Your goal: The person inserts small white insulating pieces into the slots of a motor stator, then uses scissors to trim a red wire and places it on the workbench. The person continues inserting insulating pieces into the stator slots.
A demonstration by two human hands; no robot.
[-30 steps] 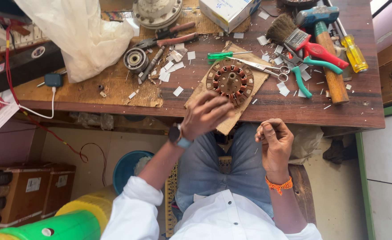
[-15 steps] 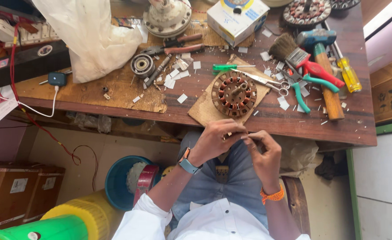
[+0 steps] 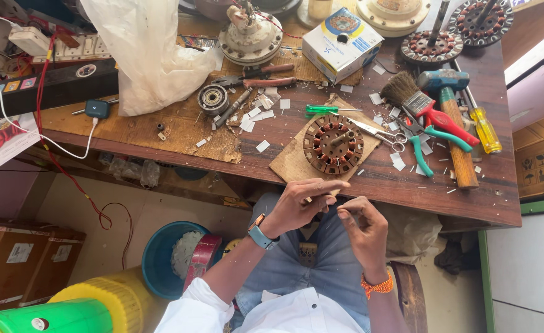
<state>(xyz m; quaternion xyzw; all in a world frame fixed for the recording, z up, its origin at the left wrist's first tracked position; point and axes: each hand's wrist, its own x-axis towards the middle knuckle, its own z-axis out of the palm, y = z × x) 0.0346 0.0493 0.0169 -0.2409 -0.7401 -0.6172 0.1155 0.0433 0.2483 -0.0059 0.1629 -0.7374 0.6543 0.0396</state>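
The fingers of the left hand are loosely curled, index stretched out toward the right hand, whose fingers pinch together as if on something thin; what sits between them is too small to make out. A second ago the left hand lay up at the counter edge by the card; now both hands have drawn together over the lap, just below that edge, so the work has shifted from the stator to something handled between the fingertips.

From the left: a black power strip with a white cable, then a crumpled white plastic bag, soft and translucent. Next a round steel bearing and pliers amid paper scraps. In the middle lies the stator, a round disc with copper-coloured windings in radial slots, resting on a piece of brown cardboard directly above the hands. A green-handled screwdriver and scissors lie beside it. Further right come a bristly paintbrush with a red handle, teal-handled pliers, a wooden-handled hammer and a yellow screwdriver. The counter is worn dark wood.
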